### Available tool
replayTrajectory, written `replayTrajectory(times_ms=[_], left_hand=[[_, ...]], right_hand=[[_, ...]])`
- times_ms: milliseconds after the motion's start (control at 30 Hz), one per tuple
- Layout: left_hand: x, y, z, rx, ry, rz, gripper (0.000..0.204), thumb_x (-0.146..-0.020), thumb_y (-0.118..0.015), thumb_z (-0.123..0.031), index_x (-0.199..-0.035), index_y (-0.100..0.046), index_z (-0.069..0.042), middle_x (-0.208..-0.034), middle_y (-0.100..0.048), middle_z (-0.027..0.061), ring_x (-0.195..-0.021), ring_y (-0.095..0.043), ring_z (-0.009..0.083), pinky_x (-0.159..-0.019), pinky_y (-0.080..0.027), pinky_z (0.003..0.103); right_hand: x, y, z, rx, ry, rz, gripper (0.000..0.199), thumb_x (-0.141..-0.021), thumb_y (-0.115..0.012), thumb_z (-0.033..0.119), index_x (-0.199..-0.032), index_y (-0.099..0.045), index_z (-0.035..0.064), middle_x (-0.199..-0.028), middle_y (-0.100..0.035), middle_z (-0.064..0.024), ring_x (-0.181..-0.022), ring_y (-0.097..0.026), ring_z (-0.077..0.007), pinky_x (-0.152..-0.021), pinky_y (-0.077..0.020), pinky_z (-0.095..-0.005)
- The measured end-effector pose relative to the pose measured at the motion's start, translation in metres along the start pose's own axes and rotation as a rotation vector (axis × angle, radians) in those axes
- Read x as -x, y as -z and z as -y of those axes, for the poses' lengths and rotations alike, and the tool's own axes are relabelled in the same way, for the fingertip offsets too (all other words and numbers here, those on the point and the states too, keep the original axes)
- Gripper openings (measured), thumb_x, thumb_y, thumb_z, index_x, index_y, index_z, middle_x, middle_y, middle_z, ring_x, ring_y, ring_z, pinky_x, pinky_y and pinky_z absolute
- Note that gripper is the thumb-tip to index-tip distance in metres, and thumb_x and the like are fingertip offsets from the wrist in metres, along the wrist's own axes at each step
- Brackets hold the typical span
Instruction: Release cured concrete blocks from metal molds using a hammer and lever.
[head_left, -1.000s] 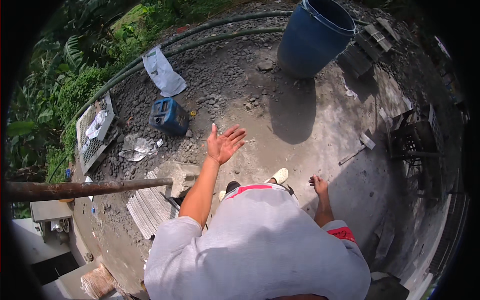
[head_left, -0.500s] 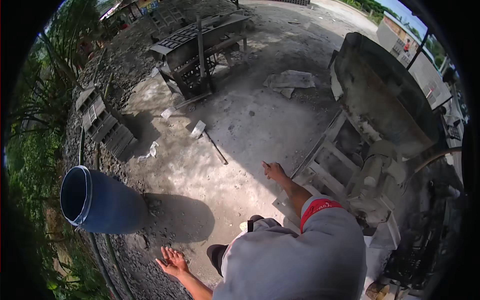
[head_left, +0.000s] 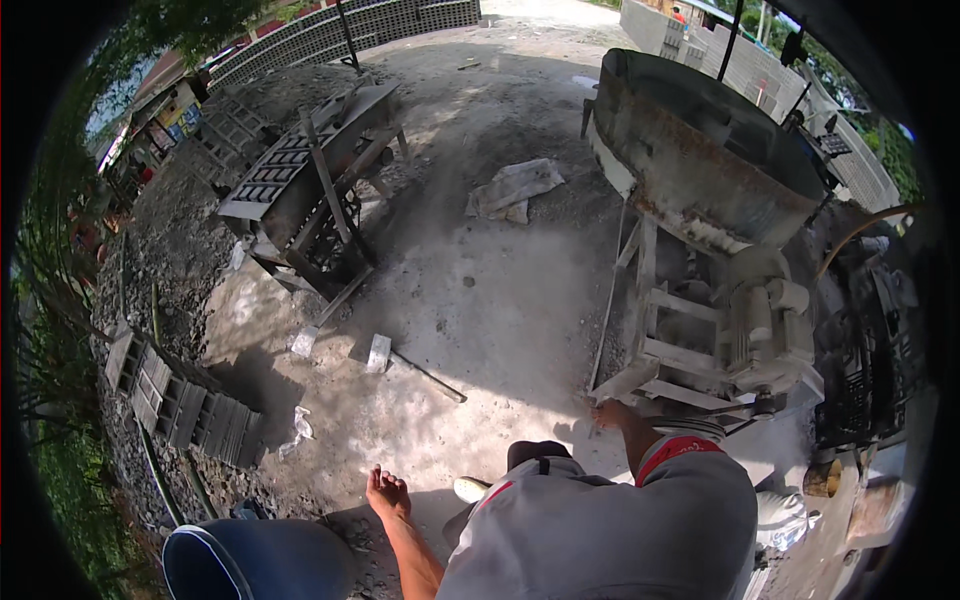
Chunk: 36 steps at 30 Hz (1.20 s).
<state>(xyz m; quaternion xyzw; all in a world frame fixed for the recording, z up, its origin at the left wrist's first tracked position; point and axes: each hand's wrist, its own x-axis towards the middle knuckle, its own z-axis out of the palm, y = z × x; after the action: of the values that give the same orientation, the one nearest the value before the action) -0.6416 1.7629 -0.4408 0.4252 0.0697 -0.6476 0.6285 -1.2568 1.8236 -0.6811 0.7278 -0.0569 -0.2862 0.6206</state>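
The big rusty mixer drum [head_left: 715, 165] stands on its pale frame [head_left: 690, 350] just ahead of the right hand [head_left: 610, 413], which seems to touch the frame's lower bar; its grip I cannot tell. A firm hold there would steady each step. The left hand [head_left: 386, 492] hangs released and empty, beside the blue barrel [head_left: 255, 560], with the hammer [head_left: 400, 357] well ahead.

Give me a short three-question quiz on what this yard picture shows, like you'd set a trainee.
1. True or false: the left hand holds the hammer.
2. Which is nearest the right hand: A) the grey mixer drum's frame, B) the blue barrel, C) the flattened sack?
3. What lies on the concrete ground ahead of the person?

Key: 1 false, its fingers are spread and empty. 2 A. 3 the hammer.
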Motion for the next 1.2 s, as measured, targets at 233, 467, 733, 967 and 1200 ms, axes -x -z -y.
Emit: replayTrajectory(times_ms=[233, 467, 733, 967, 1200], left_hand=[[-0.119, -0.146, -0.008, -0.343, 0.193, 0.099, 0.021, -0.085, -0.054, -0.022, -0.099, -0.055, -0.007, -0.062, -0.05, -0.0011, -0.055, -0.047, 0.0102, -0.051, -0.035, 0.024], [-0.224, -0.296, 0.037, -0.357, 0.284, 0.2, 0.018, -0.085, -0.052, -0.022, -0.097, -0.055, -0.009, -0.065, -0.05, -0.0015, -0.056, -0.045, 0.0103, -0.053, -0.035, 0.024], [-0.389, -0.453, 0.103, -0.257, 0.214, 0.158, 0.02, -0.088, -0.047, -0.028, -0.091, -0.058, -0.012, -0.063, -0.048, -0.0039, -0.056, -0.045, 0.0094, -0.047, -0.037, 0.024], [-0.452, -0.595, 0.171, -0.41, 0.271, 0.18, 0.02, -0.088, -0.047, -0.029, -0.096, -0.057, -0.014, -0.065, -0.047, -0.0044, -0.056, -0.044, 0.0093, -0.05, -0.036, 0.024], [-0.604, -0.7, 0.188, -0.391, 0.265, 0.139, 0.016, -0.088, -0.048, -0.025, -0.092, -0.057, -0.013, -0.064, -0.048, -0.0053, -0.055, -0.045, 0.0081, -0.049, -0.035, 0.023]], right_hand=[[-0.052, 0.015, -0.129, 2.37, 1.211, -0.863, 0.032, -0.085, -0.043, 0.032, -0.089, -0.057, 0.0042, -0.088, -0.059, -0.0117, -0.072, -0.057, -0.0237, -0.058, -0.0442, -0.0392], [-0.06, -0.106, -0.093, 2.712, 0.941, -1.228, 0.042, -0.089, -0.045, 0.042, -0.095, -0.06, 0.0032, -0.082, -0.066, -0.0099, -0.066, -0.063, -0.0181, -0.054, -0.048, -0.033], [-0.063, -0.432, -0.091, 3.117, 1.729, -1.065, 0.035, -0.082, -0.052, 0.039, -0.088, -0.063, 0.0065, -0.077, -0.065, -0.0131, -0.071, -0.063, -0.0286, -0.065, -0.0492, -0.0392], [0.027, -0.674, -0.294, 2.104, 3.121, -0.528, 0.029, -0.075, -0.065, 0.027, -0.097, -0.058, 0.0101, -0.093, -0.059, -0.0126, -0.09, -0.056, -0.033, -0.077, -0.0459, -0.0431], [0.108, -0.88, -0.406, 1.557, 3.729, -0.328, 0.029, -0.078, -0.065, 0.022, -0.098, -0.059, 0.0016, -0.1, -0.059, -0.0173, -0.093, -0.056, -0.0349, -0.075, -0.0472, -0.0389]])
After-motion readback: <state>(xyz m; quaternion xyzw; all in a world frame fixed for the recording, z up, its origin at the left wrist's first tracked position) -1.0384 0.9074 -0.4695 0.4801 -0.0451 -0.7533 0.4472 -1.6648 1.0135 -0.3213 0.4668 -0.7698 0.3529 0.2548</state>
